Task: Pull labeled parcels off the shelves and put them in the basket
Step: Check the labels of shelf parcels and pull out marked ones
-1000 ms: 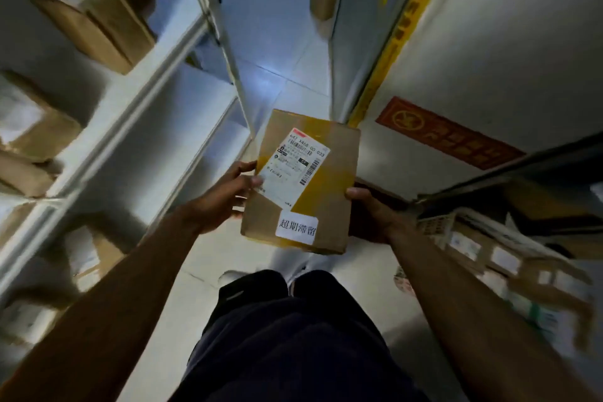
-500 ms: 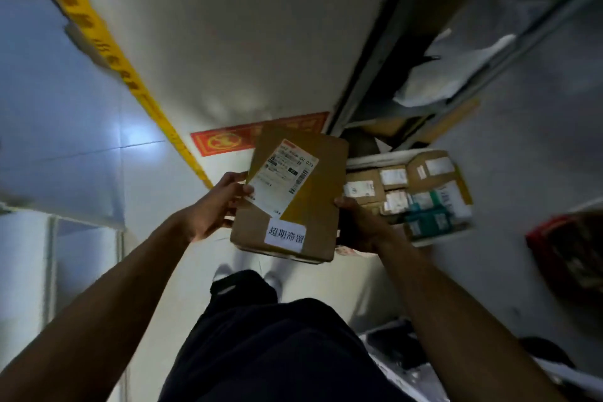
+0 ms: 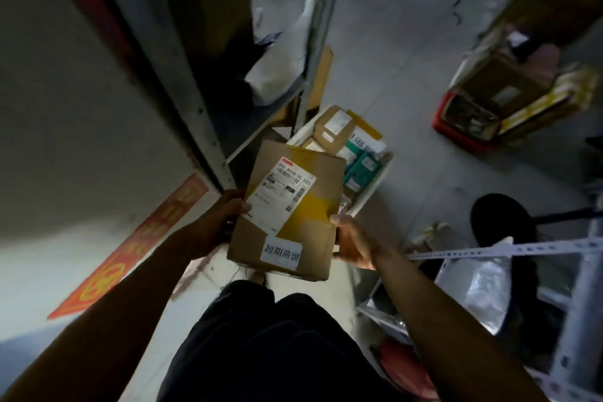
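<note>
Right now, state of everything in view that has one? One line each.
cardboard parcel: sealed with yellow tape, labeled, held in the air by both hands
left hand: grips the parcel's left edge
right hand: grips the parcel's right edge
white basket: on the floor, already holding several parcels
red crate: on the floor, loaded with boxes

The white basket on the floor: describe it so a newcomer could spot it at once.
Start at the grey metal shelf upright running down the middle of the head view; at its foot, on the pale floor, sits the white basket, just beyond the cardboard parcel held in both hands. It already holds brown and green labeled parcels, unlike the red crate farther right.
</note>
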A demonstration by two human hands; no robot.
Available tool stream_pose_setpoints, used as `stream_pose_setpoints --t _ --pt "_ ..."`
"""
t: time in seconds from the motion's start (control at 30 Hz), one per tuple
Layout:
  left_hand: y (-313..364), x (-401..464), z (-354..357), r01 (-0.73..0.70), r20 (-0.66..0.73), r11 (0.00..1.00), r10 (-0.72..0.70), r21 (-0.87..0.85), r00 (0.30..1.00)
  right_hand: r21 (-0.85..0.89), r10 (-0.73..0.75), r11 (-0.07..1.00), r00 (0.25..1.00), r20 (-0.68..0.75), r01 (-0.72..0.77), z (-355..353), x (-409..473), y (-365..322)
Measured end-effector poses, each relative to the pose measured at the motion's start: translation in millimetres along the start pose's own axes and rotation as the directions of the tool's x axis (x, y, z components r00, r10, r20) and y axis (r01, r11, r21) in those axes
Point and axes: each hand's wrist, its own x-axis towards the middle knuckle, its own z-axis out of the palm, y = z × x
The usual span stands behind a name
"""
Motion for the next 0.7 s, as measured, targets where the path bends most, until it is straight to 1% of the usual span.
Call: stream_pose_setpoints --t 0.13,0.23,0.3,0.4,0.5,0.57,0.7 --pt "34.7 58.2 4.0 0.040 0.079 0.993 -0.049 0.112 0.996 0.132 -0.022 0.991 0.996 -0.081 0.032 -19.5 18.0 -10.5" --pt "55.4 92.9 15.9 0.070 0.109 0.974 -0.095 0.215 0.990 0.204 -0.031 0.978 0.996 -0.083 0.047 -35.2 30.9 -13.1" --pt "65.2 111.7 28.0 0.108 0.101 0.961 -0.138 0.256 0.985 0.252 -0.011 0.967 0.998 -0.070 0.028 -48.1 39.5 -13.4" --pt "69.1 143.9 41.2 0.150 0.132 0.939 -0.199 0.309 0.971 0.293 0.020 0.956 0.998 -0.053 -0.003 -71.4 54.4 -11.5" --pt "64.0 172.5 46.2 0.188 0.124 0.929 -0.237 0.318 0.964 0.297 0.017 0.955 1.000 -0.014 -0.012 -92.1 67.7 -9.0" --pt "51.4 198.1 49.6 0.237 0.085 0.932 -0.269 0.275 0.959 0.290 0.016 0.957 0.999 0.033 -0.025 -112.5 84.5 -11.4" --pt "29.5 248.1 65.2 0.303 0.064 0.928 -0.323 0.215 0.944 0.375 0.048 0.925 0.998 0.048 -0.063 -152.3 122.0 -2.2"
